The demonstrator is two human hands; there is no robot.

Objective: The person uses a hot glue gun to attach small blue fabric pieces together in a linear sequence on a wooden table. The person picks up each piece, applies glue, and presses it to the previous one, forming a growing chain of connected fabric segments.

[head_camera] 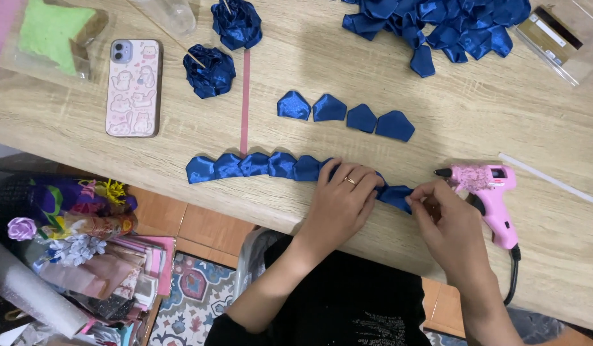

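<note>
your left hand (340,200) lies flat on the right part of the joined row of blue satin petals (258,166), fingers spread open and pressing it to the table (476,115). your right hand (445,221) pinches the row's last petal (396,195) between thumb and forefinger, just beside the left hand. the pink glue gun (489,192) lies on the table close to your right hand, nozzle toward the petals. farther off sit four loose petals (345,115) in a line, a pink ribbon strip (246,102), a phone (134,87), two finished blue roses (223,48) and a heap of blue petals (437,25).
</note>
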